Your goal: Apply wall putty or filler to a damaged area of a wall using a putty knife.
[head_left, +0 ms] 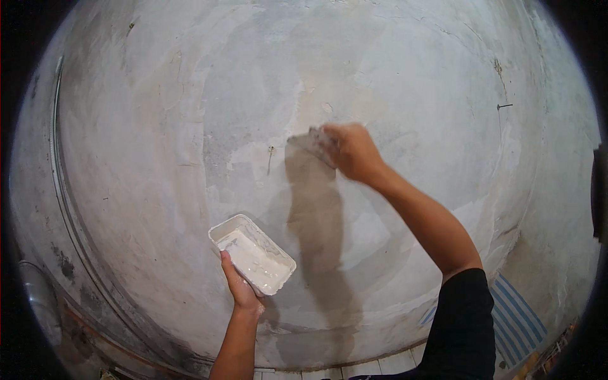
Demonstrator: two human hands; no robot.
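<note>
My left hand (240,288) holds up a white rectangular tub (273,285) from below, its thumb over the near rim. Wet white plaster (256,256) coats the inside of the tub. Up and to the right, my right hand (351,151) is closed on a plastering trowel (309,145), whose flat blade lies at or very near the wall (247,107). Motion blurs the fingers and the trowel a little. The wall is patchy grey and white, with a small nail-like fitting (272,151) left of the blade.
A metal pin (505,106) sticks out of the wall at the right. Along the left side runs a long pipe (58,158), with a silvery cylinder (39,297) below it. Blue-striped cloth (516,320) lies at the lower right, and pale floor tiles (361,368) border the wall's foot.
</note>
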